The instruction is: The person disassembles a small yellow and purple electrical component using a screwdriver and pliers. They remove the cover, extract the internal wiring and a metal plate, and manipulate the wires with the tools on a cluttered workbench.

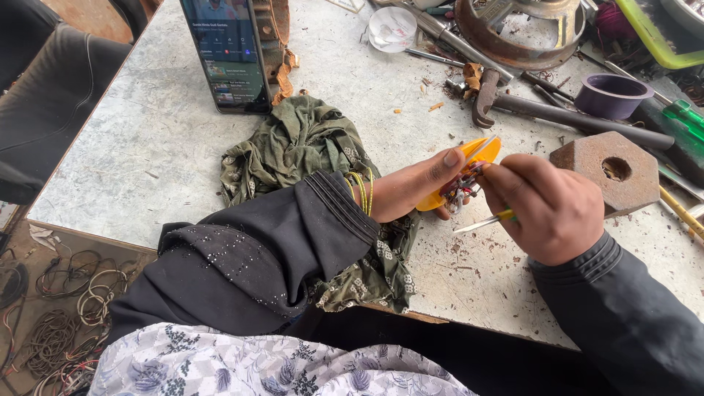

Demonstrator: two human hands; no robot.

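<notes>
Curved yellow plastic shell, small coloured wires inside, left hand holding

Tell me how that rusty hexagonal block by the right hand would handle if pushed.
The hexagonal block looks like solid rusted metal, so probably heavy for its size. It lies flat on the table, so it should slide, not roll or tip. Its rough rust likely grips well.

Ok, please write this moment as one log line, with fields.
left hand: holds yellow plastic part with coloured wires | right hand: holds thin metal tool | surface: worn table
</notes>
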